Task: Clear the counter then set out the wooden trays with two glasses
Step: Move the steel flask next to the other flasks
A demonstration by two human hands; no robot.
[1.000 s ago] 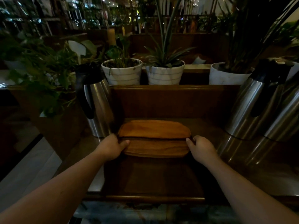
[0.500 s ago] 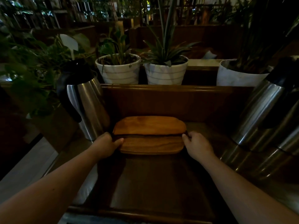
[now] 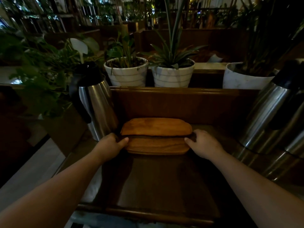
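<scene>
Two oblong wooden trays lie side by side on the dark counter [image 3: 164,186], near its back wall. The far tray [image 3: 156,126] is lighter orange-brown and looks slightly raised; the near tray [image 3: 156,146] is darker. My left hand [image 3: 110,144] grips the trays' left end, thumb on the near tray. At the right end, my right hand [image 3: 203,143] holds them the same way. No glasses are in view.
A steel thermos jug [image 3: 97,106] with a black handle stands just left of the trays. Two more steel jugs [image 3: 269,116] crowd the right side. White plant pots [image 3: 125,73] [image 3: 172,74] [image 3: 245,76] line the ledge behind the counter wall.
Both hands stay on the tray ends. The view has shifted closer and a little lower; the trays sit in about the same spot near the back wall.
</scene>
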